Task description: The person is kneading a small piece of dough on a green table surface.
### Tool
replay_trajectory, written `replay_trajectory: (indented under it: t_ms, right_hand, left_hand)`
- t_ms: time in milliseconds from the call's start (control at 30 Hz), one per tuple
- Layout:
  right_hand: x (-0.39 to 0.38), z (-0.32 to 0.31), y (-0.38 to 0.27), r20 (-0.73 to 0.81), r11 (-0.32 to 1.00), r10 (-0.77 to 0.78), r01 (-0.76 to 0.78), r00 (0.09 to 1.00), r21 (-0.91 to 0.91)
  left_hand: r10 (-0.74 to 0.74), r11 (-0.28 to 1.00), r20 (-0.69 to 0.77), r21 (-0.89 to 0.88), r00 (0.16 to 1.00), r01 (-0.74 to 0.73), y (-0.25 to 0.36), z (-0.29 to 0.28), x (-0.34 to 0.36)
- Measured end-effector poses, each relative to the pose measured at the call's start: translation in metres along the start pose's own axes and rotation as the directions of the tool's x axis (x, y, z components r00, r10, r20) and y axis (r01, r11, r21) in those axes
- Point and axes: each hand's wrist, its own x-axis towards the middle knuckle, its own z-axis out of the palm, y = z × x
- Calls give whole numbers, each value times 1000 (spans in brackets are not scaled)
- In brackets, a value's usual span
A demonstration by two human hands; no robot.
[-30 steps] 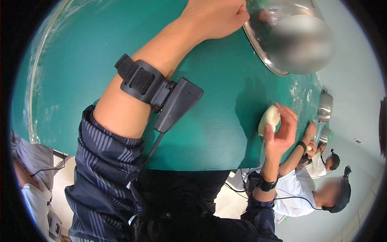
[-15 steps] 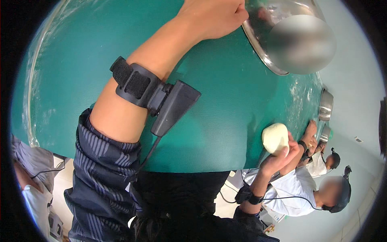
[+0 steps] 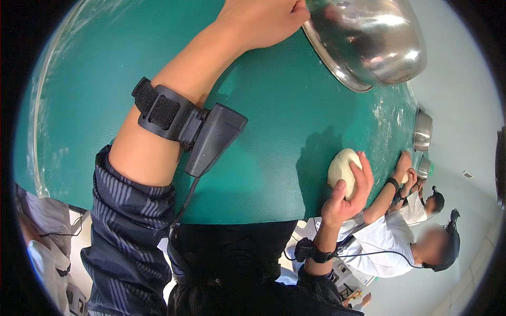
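My left hand (image 3: 261,23) is at the top of the view, its curled fingers against the rim of a shiny steel bowl (image 3: 377,45). The frame's top edge cuts off part of the hand. The bowl is turned rim-down and tilted, its rounded side away from me. Near the front right of the green table (image 3: 263,121), my right hand (image 3: 350,189) is closed round a smooth, pale ball of dough (image 3: 342,167). Thumb and fingers press its near side, and the dough casts a shadow on the green surface. Black devices are strapped to both my forearms.
At the right, a co-worker in a white shirt (image 3: 387,247) has hands (image 3: 403,164) over the table. Steel bowls (image 3: 423,131) stand on the far right edge. White flour marks (image 3: 387,113) streak the surface. Another person (image 3: 50,226) is at the lower left.
The steel bowl has shifted left along with my left hand. My right hand has moved slightly up and left with the dough, its fingers now wrapped further round it.
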Motion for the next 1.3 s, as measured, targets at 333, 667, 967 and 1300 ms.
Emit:
replay_trajectory:
  t_ms: [333, 667, 967, 1300]
  right_hand:
    - [29, 10, 1, 218, 998, 42, -53, 975, 45]
    - [57, 21, -3, 321, 998, -61, 65, 945, -4]
    - [86, 36, -17, 370, 968, -132, 199, 919, -150]
    - [103, 48, -12, 376, 938, -237, 312, 896, -153]
  left_hand:
    - [42, 999, -40, 18, 998, -41, 0, 1, -2]
    - [24, 998, -38, 53, 999, -22, 3, -1, -2]
    - [12, 997, -22, 74, 1000, -11, 6, -1, -1]
    - [41, 997, -52, 71, 998, -38, 5, 2, -1]
